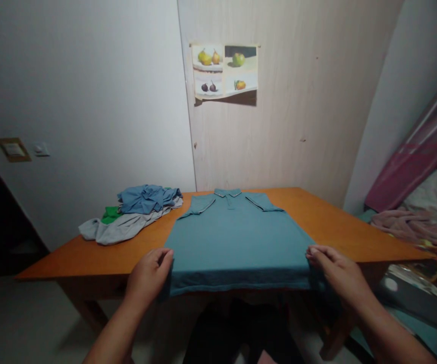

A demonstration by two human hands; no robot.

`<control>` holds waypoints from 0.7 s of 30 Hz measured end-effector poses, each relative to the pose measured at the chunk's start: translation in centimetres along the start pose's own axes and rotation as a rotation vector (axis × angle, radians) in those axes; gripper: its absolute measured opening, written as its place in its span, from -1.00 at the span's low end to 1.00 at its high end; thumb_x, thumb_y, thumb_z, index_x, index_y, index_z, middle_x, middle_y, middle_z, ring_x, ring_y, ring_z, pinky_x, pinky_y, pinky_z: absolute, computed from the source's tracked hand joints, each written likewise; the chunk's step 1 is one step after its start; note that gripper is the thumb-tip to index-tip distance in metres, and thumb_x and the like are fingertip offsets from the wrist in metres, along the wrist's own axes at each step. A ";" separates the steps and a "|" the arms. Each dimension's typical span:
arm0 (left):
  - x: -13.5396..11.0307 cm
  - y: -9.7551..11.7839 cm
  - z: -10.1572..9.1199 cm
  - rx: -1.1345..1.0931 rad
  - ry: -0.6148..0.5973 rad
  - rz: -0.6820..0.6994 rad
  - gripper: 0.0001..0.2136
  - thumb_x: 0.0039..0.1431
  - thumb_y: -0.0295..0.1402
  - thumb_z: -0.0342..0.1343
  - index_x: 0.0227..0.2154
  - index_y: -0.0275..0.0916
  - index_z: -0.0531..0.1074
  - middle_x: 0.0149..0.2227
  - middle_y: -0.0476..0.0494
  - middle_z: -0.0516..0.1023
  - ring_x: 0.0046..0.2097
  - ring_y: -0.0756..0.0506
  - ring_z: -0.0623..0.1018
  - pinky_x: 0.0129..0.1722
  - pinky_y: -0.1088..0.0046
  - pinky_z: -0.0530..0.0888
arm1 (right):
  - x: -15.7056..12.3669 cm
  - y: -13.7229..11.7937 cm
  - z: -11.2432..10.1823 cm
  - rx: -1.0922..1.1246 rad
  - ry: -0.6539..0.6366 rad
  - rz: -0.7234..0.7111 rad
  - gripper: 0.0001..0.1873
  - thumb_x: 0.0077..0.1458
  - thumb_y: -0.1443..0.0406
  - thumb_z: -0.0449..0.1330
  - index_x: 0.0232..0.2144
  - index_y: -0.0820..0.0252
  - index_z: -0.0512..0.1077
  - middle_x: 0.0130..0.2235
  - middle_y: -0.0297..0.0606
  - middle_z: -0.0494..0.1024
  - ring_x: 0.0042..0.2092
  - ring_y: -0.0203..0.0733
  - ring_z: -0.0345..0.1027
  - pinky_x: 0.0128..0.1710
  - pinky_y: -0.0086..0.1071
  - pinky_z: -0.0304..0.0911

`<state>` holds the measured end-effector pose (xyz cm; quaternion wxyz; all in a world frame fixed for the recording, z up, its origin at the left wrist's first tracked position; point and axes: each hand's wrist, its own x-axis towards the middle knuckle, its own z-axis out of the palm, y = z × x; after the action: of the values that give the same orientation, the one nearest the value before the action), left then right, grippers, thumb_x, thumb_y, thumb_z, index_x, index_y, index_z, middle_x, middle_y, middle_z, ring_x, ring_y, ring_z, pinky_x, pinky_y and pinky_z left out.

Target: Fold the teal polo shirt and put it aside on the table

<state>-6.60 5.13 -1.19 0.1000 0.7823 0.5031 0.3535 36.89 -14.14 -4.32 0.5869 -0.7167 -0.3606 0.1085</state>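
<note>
A teal polo shirt (237,237) lies spread face up on the wooden table, its collar toward the wall and both sleeves folded inward over the upper front. Its lower hem hangs over the table's near edge. At the left side near the hem, my left hand (150,270) is closed, thumb and fingers pinching the cloth. My right hand (332,265) pinches the opposite side at about the same height. Between the two hands the cloth looks fairly smooth.
On the orange-brown table (123,260), a heap of clothes (146,199) in blue, grey and green sits at the back left. A fruit picture sheet (225,71) hangs on the wall. To the right are a pink curtain (403,167) and piled bedding (419,222).
</note>
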 end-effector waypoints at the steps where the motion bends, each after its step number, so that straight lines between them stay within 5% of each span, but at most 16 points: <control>1: 0.2 0.1 -0.1 0.002 -0.021 -0.001 -0.63 0.26 -0.03 -0.04 -0.23 -0.16 0.56 -0.17 -0.13 0.67 -0.09 -0.18 0.60 -0.10 0.39 0.44 | 0.2 -0.1 0.0 -0.005 -0.012 -0.012 -0.57 0.04 -0.04 0.20 -0.24 0.15 0.55 -0.23 -0.18 0.64 -0.18 -0.04 0.51 -0.14 -0.28 0.34; 14: 4.4 1.0 0.3 0.013 -0.198 0.039 -0.65 0.28 -0.04 -0.05 -0.23 -0.11 0.56 -0.17 -0.10 0.65 -0.11 -0.17 0.60 -0.16 0.42 0.41 | 3.9 -2.0 2.8 -0.109 -0.139 -0.129 -0.51 0.09 -0.10 0.12 -0.27 0.16 0.55 -0.33 -0.19 0.59 -0.26 -0.06 0.43 -0.24 -0.29 0.28; 21: 9.9 1.0 0.8 -0.026 -0.267 0.082 -0.64 0.23 -0.03 0.00 -0.24 -0.16 0.58 -0.23 -0.13 0.66 -0.18 -0.19 0.59 -0.22 0.40 0.41 | 8.3 -2.2 4.8 -0.099 -0.243 -0.198 -0.61 0.05 -0.03 0.18 -0.38 0.16 0.55 -0.46 -0.26 0.50 -0.39 -0.15 0.36 -0.38 -0.35 0.24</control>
<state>-2.98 13.31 3.25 0.1616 0.8410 0.4481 0.2564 39.20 -4.98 -1.47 0.5108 -0.6874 -0.5027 0.1180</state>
